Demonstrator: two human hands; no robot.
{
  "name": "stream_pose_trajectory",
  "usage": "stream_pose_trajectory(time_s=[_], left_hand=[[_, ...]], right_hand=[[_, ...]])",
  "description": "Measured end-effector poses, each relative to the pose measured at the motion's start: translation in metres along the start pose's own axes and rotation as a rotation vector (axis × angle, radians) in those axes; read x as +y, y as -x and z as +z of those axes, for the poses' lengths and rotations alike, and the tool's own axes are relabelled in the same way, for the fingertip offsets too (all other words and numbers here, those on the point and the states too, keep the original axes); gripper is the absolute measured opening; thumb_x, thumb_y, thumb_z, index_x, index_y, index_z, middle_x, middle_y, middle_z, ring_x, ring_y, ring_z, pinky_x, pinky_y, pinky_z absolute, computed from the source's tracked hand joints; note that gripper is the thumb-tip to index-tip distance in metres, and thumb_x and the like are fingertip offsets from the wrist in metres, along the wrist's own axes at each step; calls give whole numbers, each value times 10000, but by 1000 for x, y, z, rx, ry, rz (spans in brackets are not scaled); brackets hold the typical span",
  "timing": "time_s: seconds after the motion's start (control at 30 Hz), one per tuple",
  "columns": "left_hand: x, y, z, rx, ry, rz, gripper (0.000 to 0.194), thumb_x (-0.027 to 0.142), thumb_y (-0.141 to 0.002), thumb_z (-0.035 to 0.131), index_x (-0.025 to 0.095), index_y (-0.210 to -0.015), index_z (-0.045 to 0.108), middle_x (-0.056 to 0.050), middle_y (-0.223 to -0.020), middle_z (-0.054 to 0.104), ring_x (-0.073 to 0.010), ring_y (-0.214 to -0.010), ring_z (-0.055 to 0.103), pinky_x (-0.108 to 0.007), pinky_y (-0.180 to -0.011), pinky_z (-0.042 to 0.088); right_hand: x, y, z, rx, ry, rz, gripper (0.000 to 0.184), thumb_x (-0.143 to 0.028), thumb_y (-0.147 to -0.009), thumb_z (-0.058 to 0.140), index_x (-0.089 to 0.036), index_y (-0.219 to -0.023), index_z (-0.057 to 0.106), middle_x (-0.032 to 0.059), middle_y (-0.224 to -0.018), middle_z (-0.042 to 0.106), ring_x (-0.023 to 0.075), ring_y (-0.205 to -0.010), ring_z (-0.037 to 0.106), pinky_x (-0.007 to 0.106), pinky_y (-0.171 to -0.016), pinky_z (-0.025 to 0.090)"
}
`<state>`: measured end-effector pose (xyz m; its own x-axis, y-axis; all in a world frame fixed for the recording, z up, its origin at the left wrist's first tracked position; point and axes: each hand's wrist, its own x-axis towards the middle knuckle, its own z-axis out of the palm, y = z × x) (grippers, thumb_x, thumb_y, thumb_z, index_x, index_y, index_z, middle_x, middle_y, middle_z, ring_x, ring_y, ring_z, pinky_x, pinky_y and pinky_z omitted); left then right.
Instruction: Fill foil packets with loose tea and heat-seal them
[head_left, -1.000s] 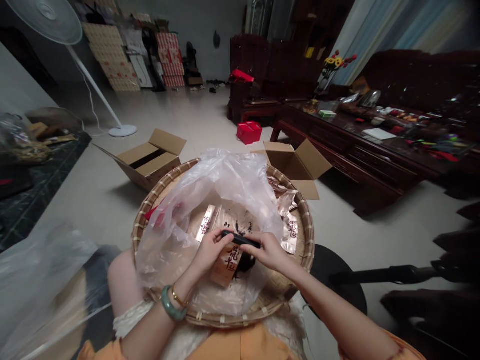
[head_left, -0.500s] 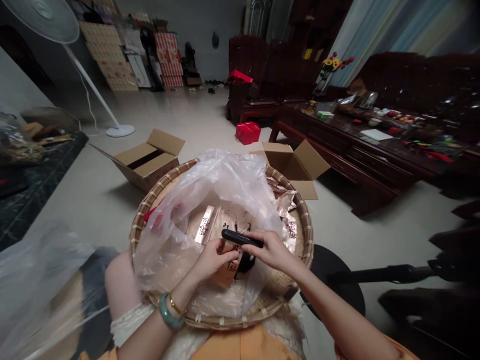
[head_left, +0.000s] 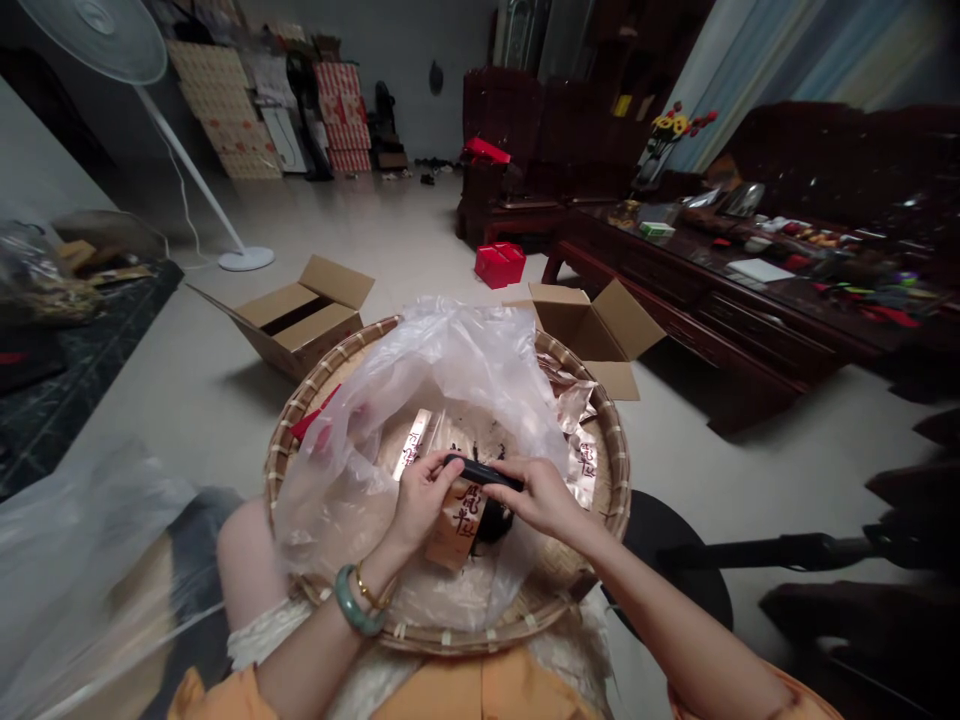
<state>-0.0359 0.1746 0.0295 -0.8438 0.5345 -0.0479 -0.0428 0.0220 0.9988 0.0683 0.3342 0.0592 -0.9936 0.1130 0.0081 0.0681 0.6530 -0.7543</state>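
Note:
A round woven basket tray [head_left: 600,420] rests on my lap, lined with a crumpled clear plastic bag [head_left: 442,370]. My left hand [head_left: 421,495] is closed on a gold foil packet [head_left: 455,520] with red and black characters, held upright over the tray. My right hand [head_left: 538,497] pinches a slim black bar-shaped tool [head_left: 480,470] across the packet's top. More gold packets [head_left: 583,462] lie in the tray, partly under the plastic. A green bangle sits on my left wrist.
Two open cardboard boxes [head_left: 300,315] [head_left: 592,325] stand on the floor beyond the tray. A white standing fan [head_left: 187,170] is at far left. A dark wooden table [head_left: 750,300] with clutter runs along the right. A red box [head_left: 497,263] lies on the floor.
The packet has been lifted more upright by my left hand, and the black tool has come down onto its top edge. The tray and the plastic stay put.

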Motion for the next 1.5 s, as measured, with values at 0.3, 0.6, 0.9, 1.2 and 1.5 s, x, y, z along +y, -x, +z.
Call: stream_pose_trajectory(time_s=[0.3,0.6,0.9,1.2,1.5], left_hand=[[1,-6,-18,-390,-100,-218,353,374,-664,727,110,-890,666,-44,-792,697,-173,-718,631,-272,-685,484],[3,-3,-25,-197,-67,-174,325,366,-626,741,126,-827,652,-27,-790,689,-175,-748,628,-274,-710,483],[2,1,0,-228,-185,-9,354,464,-784,567,132,-686,639,-6,-630,585,-136,-628,521,-236,-590,395],[-1,-20,-14,-272,-187,-88,503,516,-875,384,159,-1082,672,-114,-1072,675,-233,-926,619,-315,-725,475],[-19,-63,-51,-82,-1073,-161,463,256,-678,679,111,-1106,574,-201,-1100,594,-318,-969,602,-371,-812,436]], right_hand=[[17,-6,11,129,-235,115,366,-435,-849,557,-166,-1057,691,53,-945,721,218,-847,642,295,-732,471],[49,12,21,95,189,185,350,-401,-822,606,-149,-1058,663,135,-999,662,273,-957,591,382,-839,451],[12,-11,22,255,-286,4,215,-346,-818,608,-165,-719,670,27,-699,638,140,-671,563,247,-630,433],[22,5,-25,373,-521,163,327,-489,-780,626,-166,-747,594,-25,-559,554,99,-453,512,207,-423,413],[106,-23,-128,1045,-510,213,475,-413,-682,712,-176,-1066,564,60,-1011,588,128,-711,644,304,-679,577]])
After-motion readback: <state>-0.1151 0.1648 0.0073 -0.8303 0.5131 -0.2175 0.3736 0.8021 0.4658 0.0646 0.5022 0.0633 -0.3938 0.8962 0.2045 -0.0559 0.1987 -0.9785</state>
